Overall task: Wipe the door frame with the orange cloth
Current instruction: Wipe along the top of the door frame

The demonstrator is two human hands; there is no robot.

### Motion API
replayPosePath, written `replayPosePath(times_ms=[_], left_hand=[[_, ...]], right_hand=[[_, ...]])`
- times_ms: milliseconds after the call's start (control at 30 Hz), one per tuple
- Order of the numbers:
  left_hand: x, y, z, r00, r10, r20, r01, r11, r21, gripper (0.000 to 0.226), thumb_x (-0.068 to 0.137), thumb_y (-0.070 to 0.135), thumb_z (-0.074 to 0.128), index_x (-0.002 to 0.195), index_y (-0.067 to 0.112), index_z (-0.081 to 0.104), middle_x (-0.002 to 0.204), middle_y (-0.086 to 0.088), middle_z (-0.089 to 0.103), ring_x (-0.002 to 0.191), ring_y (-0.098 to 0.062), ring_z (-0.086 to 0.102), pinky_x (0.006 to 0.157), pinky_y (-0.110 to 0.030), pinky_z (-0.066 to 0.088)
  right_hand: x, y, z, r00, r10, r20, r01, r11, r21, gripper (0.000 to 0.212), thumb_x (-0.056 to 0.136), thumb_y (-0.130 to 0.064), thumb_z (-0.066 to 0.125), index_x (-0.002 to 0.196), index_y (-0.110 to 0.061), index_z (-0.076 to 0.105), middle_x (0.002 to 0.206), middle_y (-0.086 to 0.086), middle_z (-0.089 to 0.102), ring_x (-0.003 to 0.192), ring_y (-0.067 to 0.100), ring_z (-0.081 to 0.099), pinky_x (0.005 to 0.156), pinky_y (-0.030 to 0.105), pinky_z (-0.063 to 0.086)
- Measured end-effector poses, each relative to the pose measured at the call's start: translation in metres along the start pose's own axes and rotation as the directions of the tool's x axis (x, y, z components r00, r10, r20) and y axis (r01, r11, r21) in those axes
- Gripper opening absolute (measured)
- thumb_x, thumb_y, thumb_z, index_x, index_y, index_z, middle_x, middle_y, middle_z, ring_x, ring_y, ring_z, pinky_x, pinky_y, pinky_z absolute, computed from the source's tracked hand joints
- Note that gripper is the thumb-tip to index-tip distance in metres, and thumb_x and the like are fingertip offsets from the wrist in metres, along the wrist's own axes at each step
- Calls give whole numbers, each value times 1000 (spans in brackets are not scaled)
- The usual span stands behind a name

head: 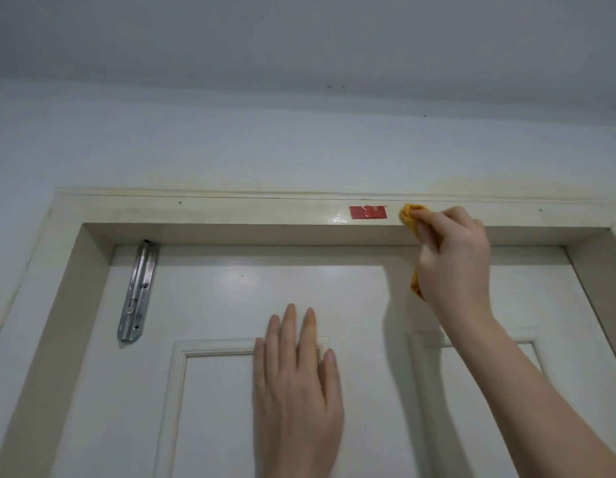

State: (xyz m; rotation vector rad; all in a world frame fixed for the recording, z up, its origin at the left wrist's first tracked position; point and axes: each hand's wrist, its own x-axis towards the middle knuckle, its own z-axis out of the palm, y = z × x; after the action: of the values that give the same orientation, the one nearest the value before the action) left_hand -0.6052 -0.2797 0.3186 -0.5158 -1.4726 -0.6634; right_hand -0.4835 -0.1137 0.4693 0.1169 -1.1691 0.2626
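A cream-painted door frame (230, 210) sits in a pale wall (230, 143) under a grey ceiling (299, 36), its top rail horizontal. The right hand (454, 257) has its grip closed round the crumpled orange cloth (408, 217), pressed on that rail just right of a red rectangular sticker (368, 212), with a tail hanging down. The left hand (296, 381) lies flat, grip wide, on the white panelled door (230, 288).

Left hand (296, 384): open flat, back to the camera, fingers straight, slightly spread, pointing up.
Right hand (451, 257): raised above and right of the left hand, fingers curled, gripping the cloth (408, 217) at its fingertips.
Right forearm: bare, stretched up from the lower right to the wrist.
Left wrist: at the bottom edge, forearm out of view.
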Motion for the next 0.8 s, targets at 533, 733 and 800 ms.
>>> replayPosePath(times_ms=[533, 733, 800], left_hand=[[13, 47, 44, 998, 59, 2, -58, 985, 164, 60, 115, 42, 30, 172, 30, 38, 182, 2, 31, 169, -23, 30, 134, -48, 19], [11, 48, 43, 999, 49, -1, -48, 985, 164, 59, 114, 42, 31, 171, 30, 41, 181, 0, 33, 168, -24, 32, 134, -48, 20], [10, 48, 45, 999, 46, -14, -43, 985, 168, 59, 114, 42, 31, 171, 31, 42, 180, 0, 35, 167, -25, 34, 134, -48, 20]], right_hand=[[36, 28, -12, 982, -127, 139, 132, 991, -25, 26, 103, -2, 62, 118, -11, 81, 99, 9, 67, 94, 35, 56, 81, 31, 39], [11, 43, -26, 994, -99, 42, 100, 995, -11, 26, 101, -1, 66, 117, -13, 82, 95, 1, 65, 93, 33, 59, 80, 31, 42], [17, 33, -16, 980, -181, 79, 180, 983, 21, 25, 100, 0, 67, 116, -11, 82, 97, 5, 69, 92, 29, 56, 81, 27, 39]])
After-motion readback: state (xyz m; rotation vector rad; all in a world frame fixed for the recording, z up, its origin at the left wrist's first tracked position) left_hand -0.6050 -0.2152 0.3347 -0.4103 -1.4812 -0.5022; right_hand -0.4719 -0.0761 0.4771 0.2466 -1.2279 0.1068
